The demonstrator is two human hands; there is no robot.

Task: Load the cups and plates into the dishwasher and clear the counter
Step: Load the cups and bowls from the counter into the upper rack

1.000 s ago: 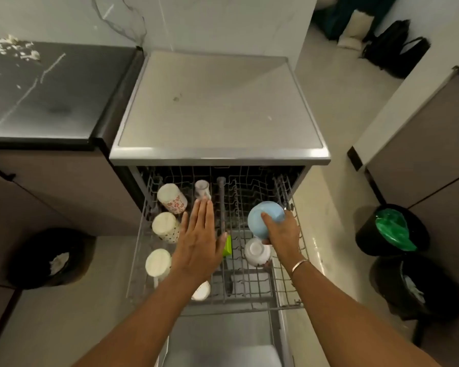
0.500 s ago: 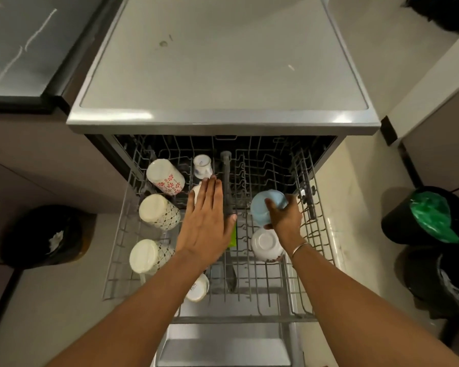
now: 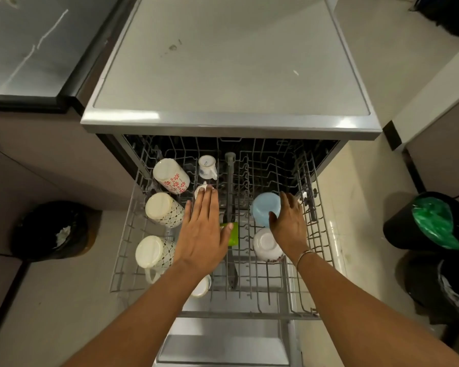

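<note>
We are seating the blue cup (image 3: 263,207) in the right half of the pulled-out upper rack (image 3: 122,260), just behind an upturned white cup (image 3: 265,243). Our right hand (image 3: 289,226) wraps it, thumb on the near wall and fingers curled over the far side. The cup sits base-up and tilted. Our left hand (image 3: 204,234) is spread flat, fingers straight and together, over the rack's middle. Its fingertips are at a small white cup (image 3: 203,186) and its thumb lies over a green item (image 3: 233,235). We cannot tell whether the palm presses on anything.

To do this well, we judge the blue cup should go mouth down between the tines, its rim resting on wire rather than on the white cup's base, and leaning only enough to drain. We would let go only when it sits firm, opening the fingers outward toward the rack's side wall rather than dragging them across the neighbour. The flat left hand can steady the rack against rolling. The patterned mugs (image 3: 163,209) in the left row are well apart from this work and need no touch. The risk we see is china knocking china, since the two cups are so close.
</note>
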